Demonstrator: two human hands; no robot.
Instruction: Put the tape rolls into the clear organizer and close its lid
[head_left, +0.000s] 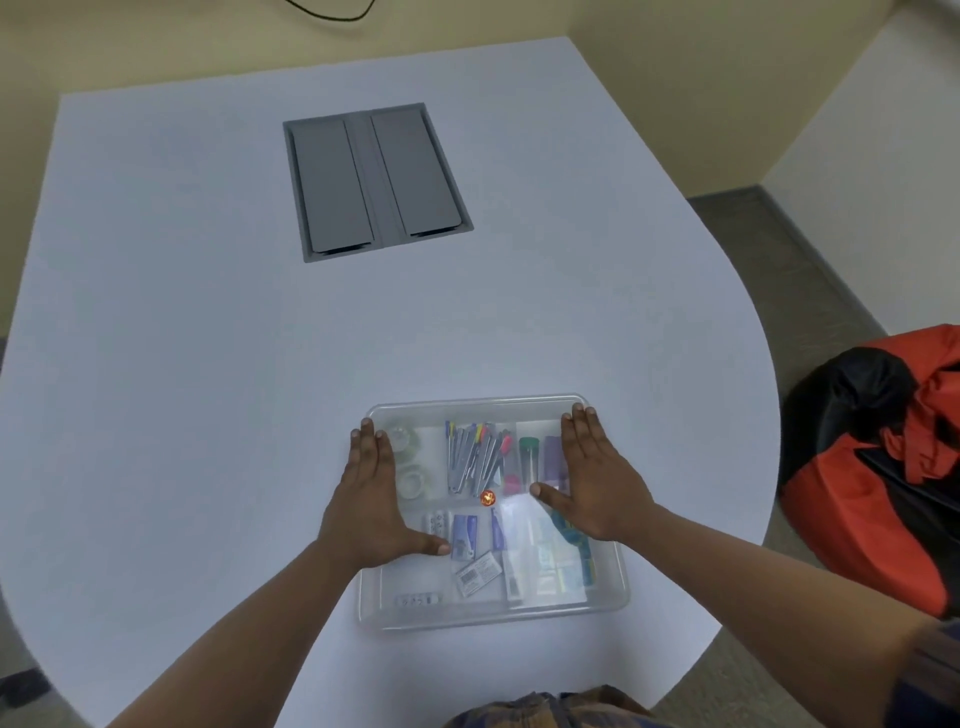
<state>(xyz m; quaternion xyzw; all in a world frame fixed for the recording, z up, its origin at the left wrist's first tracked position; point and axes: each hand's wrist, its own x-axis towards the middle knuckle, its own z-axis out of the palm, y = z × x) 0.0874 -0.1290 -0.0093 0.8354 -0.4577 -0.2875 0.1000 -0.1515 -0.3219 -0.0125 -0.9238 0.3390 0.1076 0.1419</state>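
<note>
the clear organizer (493, 512) sits on the white counter (208, 364) near its front edge, lid on; both hands lie flat on that lid with fingers stretched out and together, gripping nothing; the left hand (371, 493) rests along the organizer's left side, fingertips toward the far left corner, thumb spread rightward across the lid; the right hand (597, 478) rests along the right side, fingertips at the far right corner, thumb pointing left over the middle; two tape rolls (410, 460), clear and pale, show through the lid in the far left compartment, one behind the other, just beside the left hand's fingers; in the far middle compartment lies a bunch of pens (475, 454) with coloured caps; to their right stands out a green-capped tube (530, 457) lying flat, and something purple partly under the right hand; the near compartments hold small blue packets (465, 535) and labelled boxes, too blurred to read; a small orange glint (487, 499) shows near the lid's centre; a grey hatch (376, 179) with two flaps is set into the counter farther back; a red and black bag (883, 462) lies on the floor to the right.
</note>
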